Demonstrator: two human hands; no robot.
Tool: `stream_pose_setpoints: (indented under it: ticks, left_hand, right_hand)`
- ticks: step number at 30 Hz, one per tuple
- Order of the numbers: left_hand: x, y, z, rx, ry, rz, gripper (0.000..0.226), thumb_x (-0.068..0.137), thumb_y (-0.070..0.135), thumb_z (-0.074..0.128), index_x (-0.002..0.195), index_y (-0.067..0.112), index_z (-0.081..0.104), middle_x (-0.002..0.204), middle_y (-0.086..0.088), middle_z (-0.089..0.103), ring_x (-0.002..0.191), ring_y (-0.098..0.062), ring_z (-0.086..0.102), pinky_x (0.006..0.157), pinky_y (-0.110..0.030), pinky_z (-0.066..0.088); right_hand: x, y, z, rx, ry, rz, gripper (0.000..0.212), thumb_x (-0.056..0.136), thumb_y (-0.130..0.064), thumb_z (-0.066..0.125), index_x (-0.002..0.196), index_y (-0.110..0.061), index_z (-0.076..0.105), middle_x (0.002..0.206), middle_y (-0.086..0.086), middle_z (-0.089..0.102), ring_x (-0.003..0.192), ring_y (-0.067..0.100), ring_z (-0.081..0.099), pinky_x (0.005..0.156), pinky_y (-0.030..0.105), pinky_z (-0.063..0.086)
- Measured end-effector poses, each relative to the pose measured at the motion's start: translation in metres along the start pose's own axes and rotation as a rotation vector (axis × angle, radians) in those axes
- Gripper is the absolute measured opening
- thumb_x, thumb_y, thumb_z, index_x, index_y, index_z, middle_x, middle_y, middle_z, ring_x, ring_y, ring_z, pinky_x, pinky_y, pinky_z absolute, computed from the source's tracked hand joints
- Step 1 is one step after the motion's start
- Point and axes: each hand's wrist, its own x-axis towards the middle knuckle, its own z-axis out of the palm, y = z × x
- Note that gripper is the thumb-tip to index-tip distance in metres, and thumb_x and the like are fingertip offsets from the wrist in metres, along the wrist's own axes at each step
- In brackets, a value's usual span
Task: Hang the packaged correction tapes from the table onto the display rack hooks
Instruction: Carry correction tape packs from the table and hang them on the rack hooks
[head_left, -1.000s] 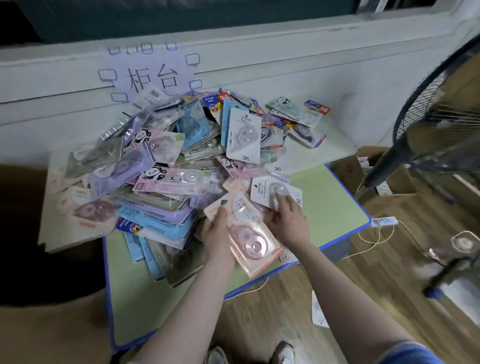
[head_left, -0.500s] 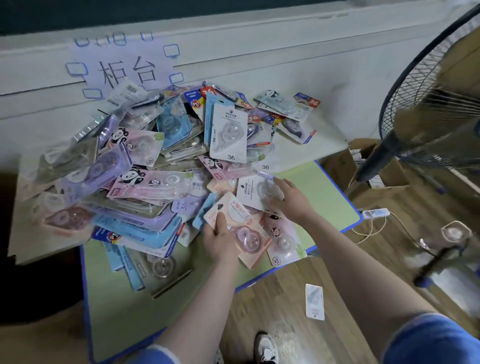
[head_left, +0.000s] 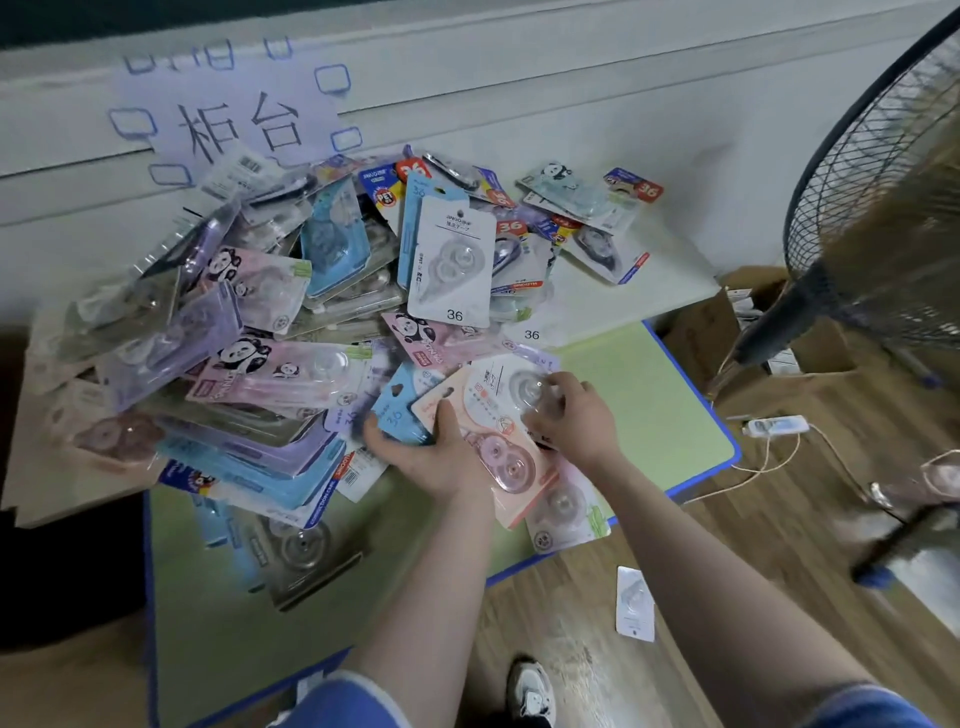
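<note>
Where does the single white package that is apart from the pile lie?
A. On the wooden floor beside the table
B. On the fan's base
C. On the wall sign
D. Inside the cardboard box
A: the white package lies flat on the wooden floor, just off the green table edge.

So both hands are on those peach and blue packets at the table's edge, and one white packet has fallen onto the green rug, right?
Nearly. The white packet lies on the bare wooden floor, not a rug; the green is the tabletop. The head view shows it. The left hand and right hand do hold the peach packet and blue packet.
</note>
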Motion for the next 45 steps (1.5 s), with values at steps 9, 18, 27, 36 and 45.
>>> stream_pose_setpoints:
  ticks: [9, 18, 27, 36, 45]
  left_hand:
    - [0.008, -0.009, 0.003, 0.096, 0.053, -0.180, 0.045, 0.071, 0.003, 0.082, 0.108, 0.013, 0.058, 0.111, -0.005, 0.064, 0.101, -0.020, 0.064, 0.084, -0.037, 0.057]
    - [0.003, -0.008, 0.000, 0.129, 0.023, -0.311, 0.040, 0.078, 0.007, 0.078, 0.112, 0.015, 0.058, 0.093, 0.007, 0.063, 0.087, -0.014, 0.063, 0.077, -0.032, 0.053]
    - [0.002, -0.014, -0.005, 0.453, 0.035, -0.270, 0.050, 0.071, 0.037, 0.084, 0.109, 0.017, 0.057, 0.125, -0.012, 0.050, 0.106, -0.032, 0.058, 0.087, -0.048, 0.055]
    - [-0.005, -0.014, -0.006, 0.293, -0.038, -0.237, 0.038, 0.075, 0.017, 0.082, 0.099, 0.021, 0.053, 0.111, -0.003, 0.061, 0.092, -0.020, 0.063, 0.066, -0.028, 0.050]
    - [-0.020, -0.009, -0.009, 0.050, -0.062, -0.277, 0.035, 0.079, -0.003, 0.074, 0.103, 0.018, 0.061, 0.110, -0.008, 0.070, 0.097, -0.022, 0.069, 0.086, -0.040, 0.057]
  right_hand:
    - [0.014, 0.007, -0.013, -0.007, -0.125, -0.031, 0.074, 0.076, -0.041, 0.074, 0.139, -0.025, 0.040, 0.101, 0.006, 0.058, 0.093, 0.023, 0.055, 0.077, 0.027, 0.040]
    - [0.034, 0.004, -0.018, -0.095, -0.136, -0.130, 0.067, 0.071, -0.038, 0.078, 0.128, -0.012, 0.054, 0.116, 0.014, 0.052, 0.116, 0.030, 0.046, 0.097, 0.033, 0.039]
    - [0.028, -0.006, -0.039, -0.106, -0.224, -0.095, 0.075, 0.067, -0.035, 0.081, 0.132, -0.019, 0.047, 0.104, 0.002, 0.049, 0.111, 0.021, 0.048, 0.088, 0.031, 0.042]
    - [0.014, 0.008, -0.041, -0.057, -0.146, -0.021, 0.061, 0.068, -0.038, 0.080, 0.114, -0.012, 0.050, 0.104, 0.004, 0.056, 0.096, 0.024, 0.056, 0.071, 0.028, 0.037]
    - [-0.004, 0.012, -0.049, 0.145, -0.053, -0.032, 0.044, 0.074, -0.030, 0.078, 0.102, -0.011, 0.051, 0.080, 0.000, 0.057, 0.076, 0.022, 0.054, 0.063, 0.029, 0.039]
